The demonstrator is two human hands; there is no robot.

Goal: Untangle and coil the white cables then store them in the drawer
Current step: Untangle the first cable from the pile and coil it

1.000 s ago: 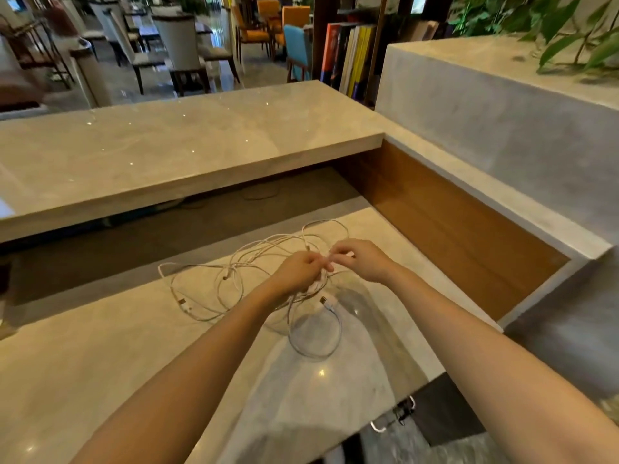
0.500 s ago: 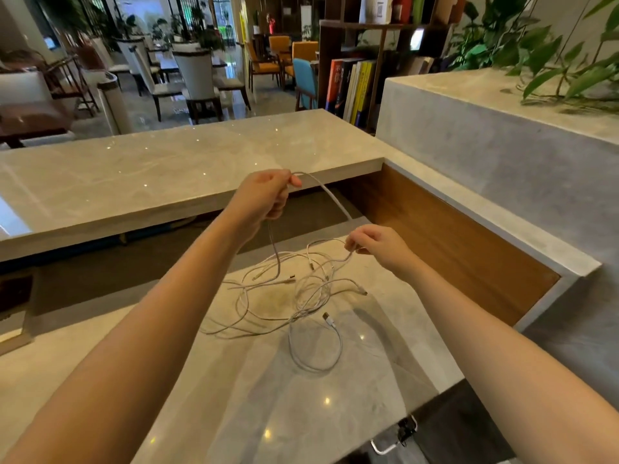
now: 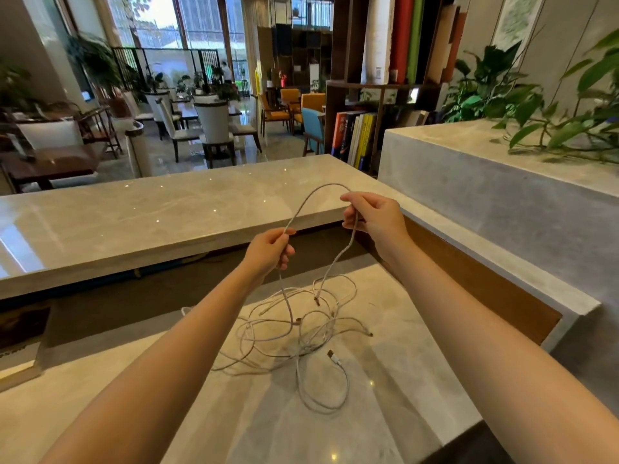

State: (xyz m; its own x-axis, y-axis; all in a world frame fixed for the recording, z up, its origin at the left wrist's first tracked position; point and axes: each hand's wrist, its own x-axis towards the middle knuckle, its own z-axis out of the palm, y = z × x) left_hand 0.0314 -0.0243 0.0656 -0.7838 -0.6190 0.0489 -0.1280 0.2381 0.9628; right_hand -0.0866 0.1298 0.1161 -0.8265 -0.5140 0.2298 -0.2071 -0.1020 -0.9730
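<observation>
Spanning the lower half of the view, the pale marble worktop [image 3: 385,430] carries a loose tangle of white cables [image 3: 301,333], with a raised marble ledge [image 3: 160,222] behind it and a wood-lined side wall [image 3: 469,279] to the right. Both bare forearms reach in above the worktop. One cable strand [image 3: 318,192] is lifted clear of the heap and arcs between the two hands. The right hand [image 3: 375,219], higher and just in front of the ledge edge, has its fingers pinched on the strand, which drops from there to the tangle. The left hand [image 3: 268,251], lower, has its fingers closed on the strand's other side. A plug end [image 3: 333,358] lies on the worktop beside the heap.
</observation>
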